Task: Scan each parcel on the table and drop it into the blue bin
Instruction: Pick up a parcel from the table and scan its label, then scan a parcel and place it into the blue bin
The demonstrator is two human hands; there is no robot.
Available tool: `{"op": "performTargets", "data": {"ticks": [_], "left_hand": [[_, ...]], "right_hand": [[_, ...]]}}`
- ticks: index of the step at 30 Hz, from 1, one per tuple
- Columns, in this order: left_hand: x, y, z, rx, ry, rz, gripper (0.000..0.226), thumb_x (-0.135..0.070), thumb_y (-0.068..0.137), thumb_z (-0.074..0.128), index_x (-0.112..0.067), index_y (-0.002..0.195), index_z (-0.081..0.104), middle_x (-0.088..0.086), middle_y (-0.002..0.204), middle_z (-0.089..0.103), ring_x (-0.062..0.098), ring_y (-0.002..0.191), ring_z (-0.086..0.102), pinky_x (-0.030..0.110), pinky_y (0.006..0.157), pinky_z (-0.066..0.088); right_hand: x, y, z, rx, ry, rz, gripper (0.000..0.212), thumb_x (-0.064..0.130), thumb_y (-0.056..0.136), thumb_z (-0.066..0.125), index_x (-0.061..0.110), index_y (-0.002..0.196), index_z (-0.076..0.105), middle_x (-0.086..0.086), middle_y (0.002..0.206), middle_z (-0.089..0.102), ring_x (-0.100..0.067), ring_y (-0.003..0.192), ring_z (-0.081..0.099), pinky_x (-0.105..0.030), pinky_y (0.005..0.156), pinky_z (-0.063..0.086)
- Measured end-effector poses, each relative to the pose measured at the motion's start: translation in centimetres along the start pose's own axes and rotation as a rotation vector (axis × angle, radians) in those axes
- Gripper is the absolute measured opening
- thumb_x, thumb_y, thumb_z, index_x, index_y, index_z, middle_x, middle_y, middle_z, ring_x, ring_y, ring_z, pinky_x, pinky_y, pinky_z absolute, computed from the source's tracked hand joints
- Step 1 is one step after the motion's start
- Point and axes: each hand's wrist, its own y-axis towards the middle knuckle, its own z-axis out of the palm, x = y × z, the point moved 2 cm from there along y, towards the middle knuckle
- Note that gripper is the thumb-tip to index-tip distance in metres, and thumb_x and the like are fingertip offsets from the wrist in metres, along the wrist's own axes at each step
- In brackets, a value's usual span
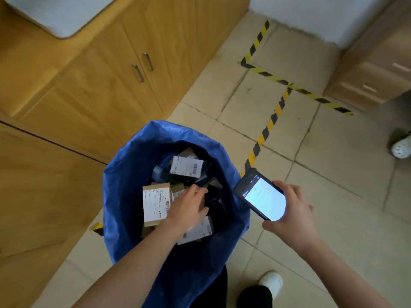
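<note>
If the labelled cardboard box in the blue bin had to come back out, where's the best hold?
From straight above, across the two long edges of the cardboard box: it lies label-up atop the pile, and the wall of the blue bin blocks any sideways approach.

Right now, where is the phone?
In the head view the phone is at the right, held in the right hand, just beside the right rim of the blue bin, above the tiled floor.

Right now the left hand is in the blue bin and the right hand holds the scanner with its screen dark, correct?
Not quite. The head view shows the handheld scanner with its screen lit white, not dark. The right hand does hold it, and the left hand is in the blue bin.
</note>
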Motion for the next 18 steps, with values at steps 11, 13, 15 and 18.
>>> {"op": "performTargets", "data": {"ticks": [11,13,15,18], "left_hand": [[-14.8,-4.9,-6.5,-0.019,0.091,0.281,0.014,-0.031,0.095,0.055,-0.025,0.105,0.062,-0.012,0.099,0.057,0.008,0.091,0.058,0.028,0.077,0.049],[-18.7,-5.7,-6.7,-0.009,0.129,0.376,0.01,-0.03,0.095,0.055,-0.025,0.1,0.061,-0.012,0.093,0.056,0.007,0.085,0.055,0.024,0.071,0.045],[-22.8,-6.4,-6.5,0.0,0.165,0.463,0.01,-0.029,0.095,0.055,-0.024,0.1,0.062,-0.012,0.094,0.057,0.007,0.087,0.056,0.026,0.075,0.047],[-29.4,-7.4,-5.5,-0.009,0.147,0.584,0.011,-0.026,0.093,0.058,-0.024,0.102,0.064,-0.011,0.095,0.06,0.006,0.09,0.058,0.026,0.081,0.048]], "right_hand": [[-8.4,-14.2,-13.8,-0.324,0.304,0.324,0.087,0.009,0.049,0.081,0.031,0.126,0.047,0.013,0.112,0.042,-0.008,0.1,0.047,-0.047,0.095,0.043],[-10.9,-17.6,-15.7,-0.396,0.338,0.403,0.086,0.011,0.049,0.08,0.036,0.125,0.047,0.016,0.111,0.042,-0.007,0.097,0.047,-0.045,0.092,0.044],[-13.6,-21.2,-17.3,-0.467,0.377,0.475,0.087,0.015,0.048,0.079,0.04,0.124,0.046,0.016,0.113,0.044,-0.011,0.1,0.048,-0.04,0.087,0.046],[-17.3,-26.8,-19.3,-0.592,0.441,0.569,0.087,0.017,0.045,0.078,0.039,0.123,0.047,0.015,0.113,0.046,-0.007,0.099,0.047,-0.042,0.087,0.046]]}}
